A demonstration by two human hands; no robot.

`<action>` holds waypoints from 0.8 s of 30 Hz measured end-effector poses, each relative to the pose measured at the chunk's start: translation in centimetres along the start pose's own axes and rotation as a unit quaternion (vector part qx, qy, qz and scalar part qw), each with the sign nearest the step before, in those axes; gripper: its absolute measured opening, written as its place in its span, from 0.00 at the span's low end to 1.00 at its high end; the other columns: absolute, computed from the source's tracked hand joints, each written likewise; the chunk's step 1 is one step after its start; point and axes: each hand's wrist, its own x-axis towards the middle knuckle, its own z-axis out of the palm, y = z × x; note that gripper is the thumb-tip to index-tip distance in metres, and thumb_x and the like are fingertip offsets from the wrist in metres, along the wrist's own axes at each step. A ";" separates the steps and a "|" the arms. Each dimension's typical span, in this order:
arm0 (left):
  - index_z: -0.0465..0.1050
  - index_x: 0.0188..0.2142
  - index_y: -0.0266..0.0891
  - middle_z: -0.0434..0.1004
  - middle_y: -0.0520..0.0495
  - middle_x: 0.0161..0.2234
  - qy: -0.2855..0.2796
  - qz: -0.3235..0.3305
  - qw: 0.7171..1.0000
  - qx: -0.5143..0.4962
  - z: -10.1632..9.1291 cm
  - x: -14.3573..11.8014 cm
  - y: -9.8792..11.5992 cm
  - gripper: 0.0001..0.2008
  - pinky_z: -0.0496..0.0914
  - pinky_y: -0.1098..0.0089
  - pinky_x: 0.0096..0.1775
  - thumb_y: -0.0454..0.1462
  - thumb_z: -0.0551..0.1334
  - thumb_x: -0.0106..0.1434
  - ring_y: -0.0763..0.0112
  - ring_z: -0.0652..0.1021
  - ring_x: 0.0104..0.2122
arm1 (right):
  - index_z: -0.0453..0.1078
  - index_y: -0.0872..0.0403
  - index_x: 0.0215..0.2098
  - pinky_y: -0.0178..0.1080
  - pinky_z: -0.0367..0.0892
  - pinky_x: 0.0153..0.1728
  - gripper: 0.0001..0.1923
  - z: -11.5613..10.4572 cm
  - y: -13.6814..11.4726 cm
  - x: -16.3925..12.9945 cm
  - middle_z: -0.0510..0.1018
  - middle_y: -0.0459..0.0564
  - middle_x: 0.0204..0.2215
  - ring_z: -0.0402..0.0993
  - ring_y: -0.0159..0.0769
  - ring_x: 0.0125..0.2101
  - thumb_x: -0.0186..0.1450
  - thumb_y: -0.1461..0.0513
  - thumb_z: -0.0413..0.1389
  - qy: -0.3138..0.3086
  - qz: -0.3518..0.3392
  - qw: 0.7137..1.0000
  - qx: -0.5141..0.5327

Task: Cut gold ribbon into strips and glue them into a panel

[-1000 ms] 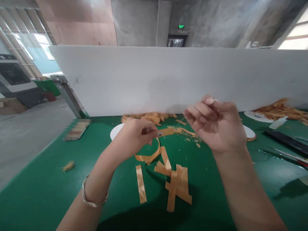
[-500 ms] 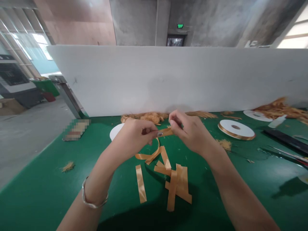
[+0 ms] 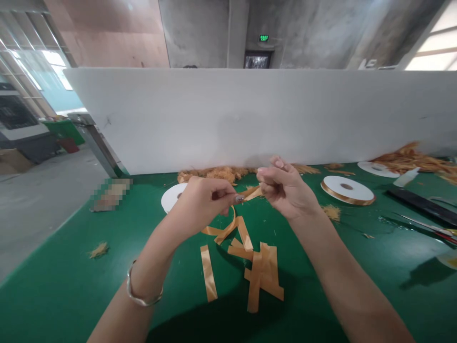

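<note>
Both hands meet over the green table [image 3: 53,290]: the left hand [image 3: 202,202] and right hand [image 3: 283,190] pinch one orange ribbon strip [image 3: 250,193] between them. Cut ribbon pieces [image 3: 262,271] lie nearer; a ribbon spool [image 3: 347,189] sits right.

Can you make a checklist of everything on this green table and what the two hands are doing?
Surface: green table, white board along its back.
Job's things: orange ribbon pinched between both hands; cut strips lying below.
Clutter: spools, frayed threads, tools at right.
Grippers: left hand and right hand both closed on the ribbon.
Cables: nothing seen.
Surroundings: concrete floor, green bin, exit sign.
</note>
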 end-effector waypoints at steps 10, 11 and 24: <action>0.73 0.24 0.37 0.71 0.51 0.19 0.010 -0.016 0.999 -0.037 -1.5 -0.2 -1.5 0.13 0.64 0.75 0.24 0.41 0.60 0.61 0.76 0.71 0.21 | 0.62 0.49 0.21 0.31 0.65 0.23 0.15 -6.1 -4.8 1.0 0.61 0.37 0.15 0.61 0.26 0.19 0.46 0.66 0.66 0.058 -0.177 0.967 -0.176; 0.74 0.25 0.37 0.71 0.51 0.19 0.008 -0.017 0.999 -0.041 -1.5 -0.1 -1.6 0.12 0.64 0.74 0.24 0.42 0.59 0.61 0.76 0.71 0.21 | 0.67 0.48 0.26 0.34 0.68 0.30 0.11 -6.3 -5.0 0.7 0.68 0.39 0.19 0.67 0.29 0.25 0.49 0.63 0.65 0.025 -0.156 0.957 -0.244; 0.72 0.31 0.40 0.73 0.52 0.20 -0.031 -0.003 0.999 -0.012 1.5 1.3 -1.4 0.11 0.65 0.74 0.25 0.42 0.56 0.64 0.75 0.72 0.21 | 0.74 0.45 0.42 0.45 0.73 0.35 0.18 -13.4 -5.4 -13.3 0.80 0.52 0.34 0.77 0.45 0.34 0.62 0.48 0.50 0.035 0.128 0.767 -0.628</action>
